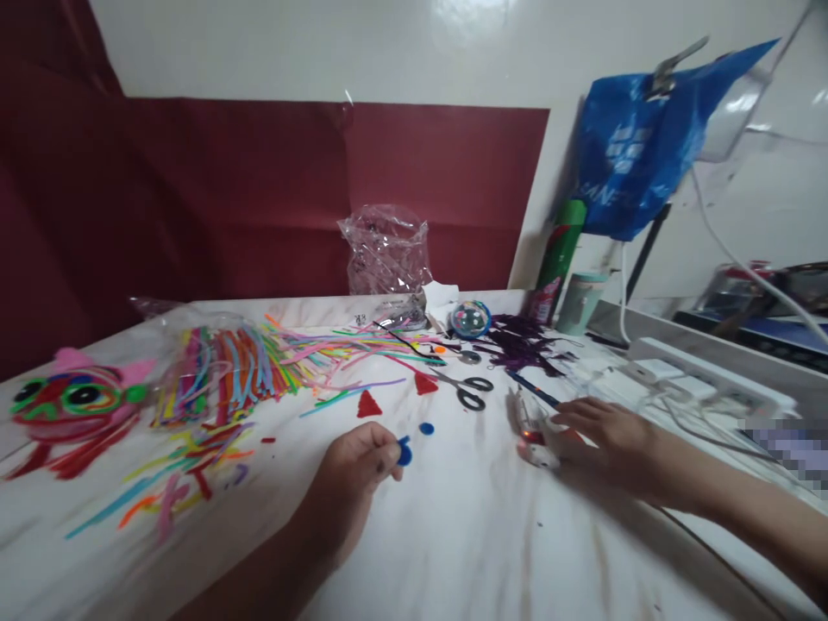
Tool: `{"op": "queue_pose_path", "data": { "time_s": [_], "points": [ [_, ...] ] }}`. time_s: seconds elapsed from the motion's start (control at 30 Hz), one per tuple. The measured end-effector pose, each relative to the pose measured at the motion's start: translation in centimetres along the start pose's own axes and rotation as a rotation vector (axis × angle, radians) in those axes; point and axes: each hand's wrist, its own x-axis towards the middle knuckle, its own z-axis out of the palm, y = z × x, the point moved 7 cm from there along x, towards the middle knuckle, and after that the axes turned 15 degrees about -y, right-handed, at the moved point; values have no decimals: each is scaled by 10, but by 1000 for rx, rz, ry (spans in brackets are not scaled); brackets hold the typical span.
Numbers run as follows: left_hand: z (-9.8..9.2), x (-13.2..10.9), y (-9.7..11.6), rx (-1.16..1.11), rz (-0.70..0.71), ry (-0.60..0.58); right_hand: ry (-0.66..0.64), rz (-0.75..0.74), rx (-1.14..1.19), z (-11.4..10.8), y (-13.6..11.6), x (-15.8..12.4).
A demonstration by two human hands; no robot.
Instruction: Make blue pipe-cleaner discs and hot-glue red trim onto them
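- One blue disc (404,452) is sitting at the left hand (360,462), thumb and fingertips closing on it in a pinch, and we're watching it from the head view over the tabletop (466,543).
- A loose disc (426,429), also blue, is lying just beyond those fingertips.
- Over on the other side, the right hand (611,435) is hovering at a glowing device (534,438), fingers stretched; I can't tell whether it's gripping anything.
- The step in hand is looking like holding the small piece while managing the device; the next move is probably calling for a firm hold there, with fingers staying off its lit end.
- Containers now: a clear bag (172,324) is spilling bright fuzzy stems (249,366).
- A round clear case (471,321) is showing small bits, too blurred for naming.
- A blue bag (653,164) is hanging clipped, its contents hiding.
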Motion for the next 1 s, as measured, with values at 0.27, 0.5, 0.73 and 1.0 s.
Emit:
{"op": "queue_pose_path", "data": {
  "time_s": [0.27, 0.5, 0.73, 1.0],
  "points": [
    [9, -3, 5, 69, 21, -65, -102, 31, 753, 26, -127, 56],
    [10, -3, 3, 27, 68, -123, -78, 77, 1141, 48, -152, 72],
    [11, -5, 1, -8, 38, -74, -43, 16, 1083, 51, -149, 67],
    [11, -6, 3, -40, 107, 7, 99, -12, 1038, 57, -151, 65]
  ]
}}
